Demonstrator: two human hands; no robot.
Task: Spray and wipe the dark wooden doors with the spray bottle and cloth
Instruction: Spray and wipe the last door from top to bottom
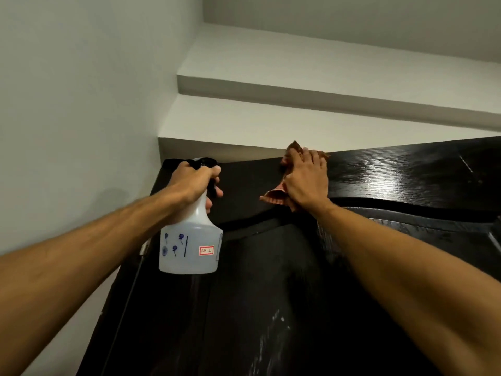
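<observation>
A dark wooden door (271, 294) fills the lower middle and right of the head view, seen from below up to its top edge. My left hand (193, 185) grips the neck of a translucent white spray bottle (189, 248) with a black trigger head, held upright against the door's upper left. My right hand (306, 180) presses a reddish-brown cloth (273, 196) flat against the top rail of the door, fingers spread over it. Pale streaks show on the lower panel of the door.
A white wall (67, 118) stands close on the left. Above the door run stepped white ceiling ledges (298, 96). A metal hinge (143, 249) shows at the door's left edge behind the bottle.
</observation>
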